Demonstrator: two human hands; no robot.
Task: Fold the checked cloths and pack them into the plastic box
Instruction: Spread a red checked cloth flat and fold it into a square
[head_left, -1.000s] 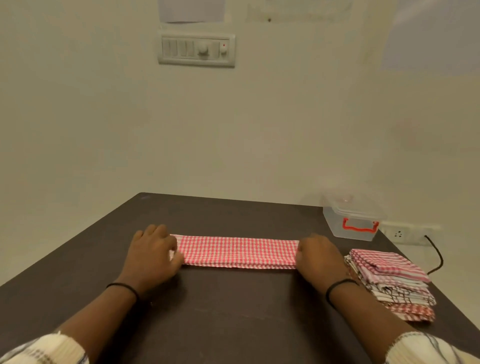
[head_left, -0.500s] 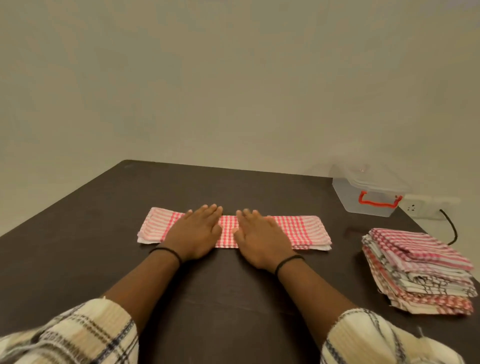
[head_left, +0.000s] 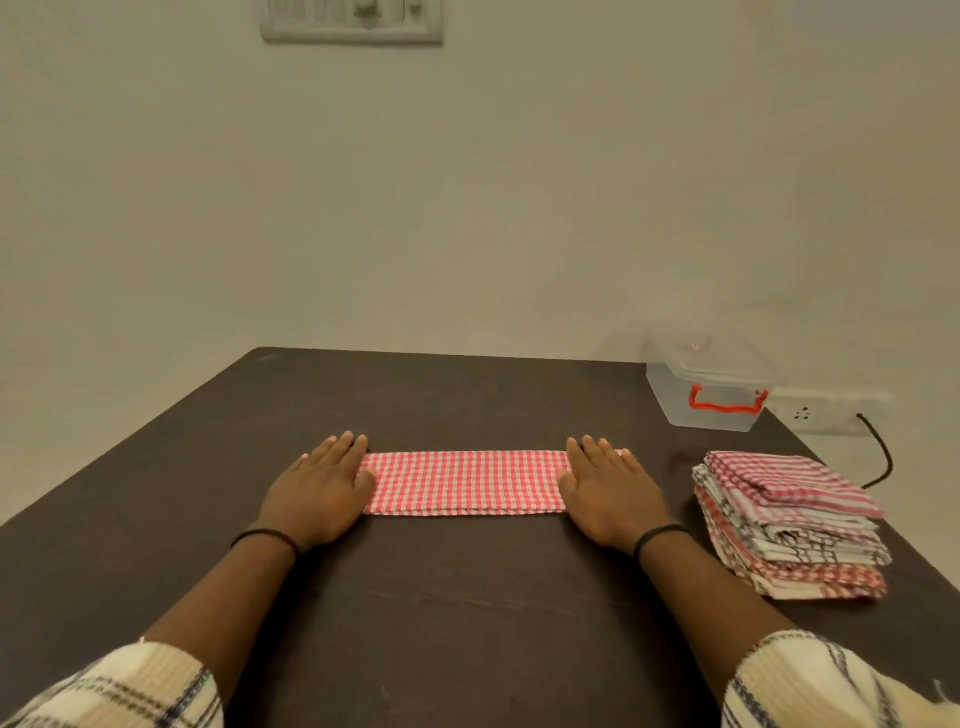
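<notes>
On the dark counter (head_left: 467, 597), a stack (head_left: 789, 525) of cloths waits beside the lidded box (head_left: 709, 395), apparently unpacked; both hands, left (head_left: 319, 491) and right (head_left: 610, 493), press flat-fingered on a half-folded red strip (head_left: 465, 483).

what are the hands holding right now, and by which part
Nothing is gripped. The left hand and right hand lie flat with straight fingers, pressing the two short ends of the folded red checked cloth against the table.
</notes>
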